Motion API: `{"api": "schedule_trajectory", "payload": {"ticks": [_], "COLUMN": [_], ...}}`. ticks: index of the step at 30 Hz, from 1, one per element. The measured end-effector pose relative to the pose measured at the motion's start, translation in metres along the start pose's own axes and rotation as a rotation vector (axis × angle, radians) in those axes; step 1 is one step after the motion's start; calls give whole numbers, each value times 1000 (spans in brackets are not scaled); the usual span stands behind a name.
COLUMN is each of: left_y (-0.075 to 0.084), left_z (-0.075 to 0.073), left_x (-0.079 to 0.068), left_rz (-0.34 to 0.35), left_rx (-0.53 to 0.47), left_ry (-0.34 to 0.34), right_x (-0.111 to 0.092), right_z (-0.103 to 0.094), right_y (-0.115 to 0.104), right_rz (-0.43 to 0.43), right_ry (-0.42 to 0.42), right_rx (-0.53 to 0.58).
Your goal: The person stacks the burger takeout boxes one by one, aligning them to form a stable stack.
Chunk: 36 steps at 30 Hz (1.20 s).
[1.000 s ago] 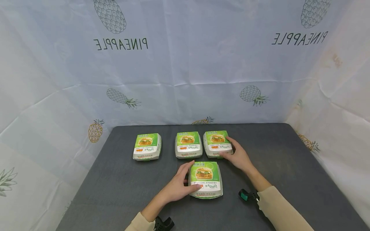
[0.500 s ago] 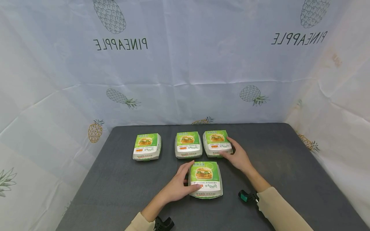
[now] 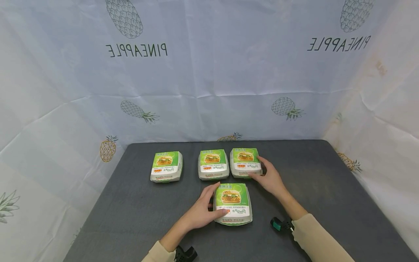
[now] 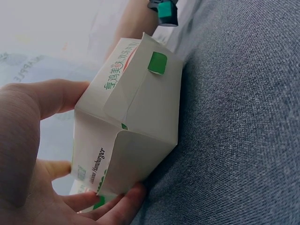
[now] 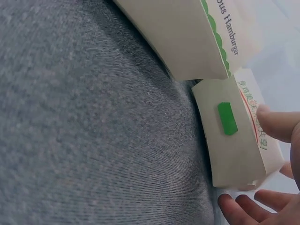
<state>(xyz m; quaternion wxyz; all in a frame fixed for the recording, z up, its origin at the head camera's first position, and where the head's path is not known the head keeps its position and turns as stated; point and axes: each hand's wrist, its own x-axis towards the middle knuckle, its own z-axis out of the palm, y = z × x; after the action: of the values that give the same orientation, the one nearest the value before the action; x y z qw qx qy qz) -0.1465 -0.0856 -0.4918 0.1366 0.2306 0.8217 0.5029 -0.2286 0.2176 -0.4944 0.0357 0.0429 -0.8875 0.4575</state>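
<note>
In the head view, my left hand (image 3: 200,212) grips a green-and-white hamburger box (image 3: 231,203) at the front middle. Its thumb lies over the lid's near left corner, and its fingers reach round the left side. In the left wrist view, the lower fingers touch the wall of that box (image 4: 140,108). At the back right stands another hamburger box (image 3: 245,163), with my right hand (image 3: 271,178) around its right side. The right thumb overlaps its near corner. In the right wrist view, loosely spread fingers (image 5: 234,211) show a small gap from this box (image 5: 229,140).
Two more hamburger boxes stand in the back row, one in the middle (image 3: 213,165) and one at the left (image 3: 166,167). They all rest on a dark grey cloth-covered table (image 3: 131,218). A pale pineapple-print curtain (image 3: 203,72) encloses the back and sides.
The back right box has shifted very slightly left and sits a little straighter, with my right hand nearly in place. The left hand and its box have not moved.
</note>
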Motion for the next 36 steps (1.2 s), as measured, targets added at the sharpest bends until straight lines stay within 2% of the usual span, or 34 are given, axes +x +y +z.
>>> {"api": "schedule_trajectory", "payload": {"ticks": [5,14,23,36], "left_y": [0,0,1,0], "left_z": [0,1,1,1], "left_x": [0,0,-1,-1], "left_rz": [1,-8,-8,-11], "left_rx": [3,10,19,22], "left_ry": [0,-1,4,4], "right_x": [5,17,17,11], "right_z": [-4,-3,0,-2], "right_y": [-3,-4,-7,-9], "right_rz": [49,113,88,94], "right_ry": [-6,-64,-54,-8], "right_rx": [18,66,132,149]}}
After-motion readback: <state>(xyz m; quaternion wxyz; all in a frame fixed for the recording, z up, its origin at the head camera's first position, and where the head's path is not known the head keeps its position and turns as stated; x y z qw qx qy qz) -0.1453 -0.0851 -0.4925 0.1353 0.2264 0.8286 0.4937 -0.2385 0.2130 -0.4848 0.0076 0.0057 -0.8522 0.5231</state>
